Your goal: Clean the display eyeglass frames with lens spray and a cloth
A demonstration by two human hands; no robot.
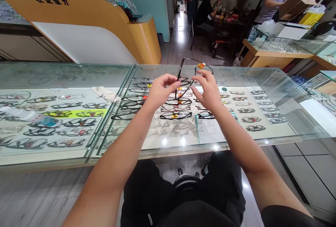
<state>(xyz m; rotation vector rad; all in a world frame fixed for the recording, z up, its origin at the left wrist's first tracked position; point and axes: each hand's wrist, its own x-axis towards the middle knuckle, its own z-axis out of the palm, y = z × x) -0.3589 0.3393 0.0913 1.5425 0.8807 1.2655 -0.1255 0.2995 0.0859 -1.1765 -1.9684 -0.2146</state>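
Note:
Above the glass counter, my left hand [163, 89] pinches a pair of dark-framed eyeglasses [180, 68] between thumb and fingers. The eyeglasses are raised and tilted, with a small orange-yellow tag [201, 65] on them. My right hand [209, 91] is at their other side, its fingers curved and apart. Its thumb and index tips are close to the frame; whether they touch it I cannot tell. Under both hands, rows of eyeglasses [176, 115] lie inside the glass display case [157, 153], several with coloured tags.
A spray bottle [35, 117] lies on the left part of the counter, near a pale cloth [106, 94]. An orange cashier desk [145, 38] stands beyond it. One person [206, 11] sits at a table behind; another person [271, 4] stands at the far right, by boxes.

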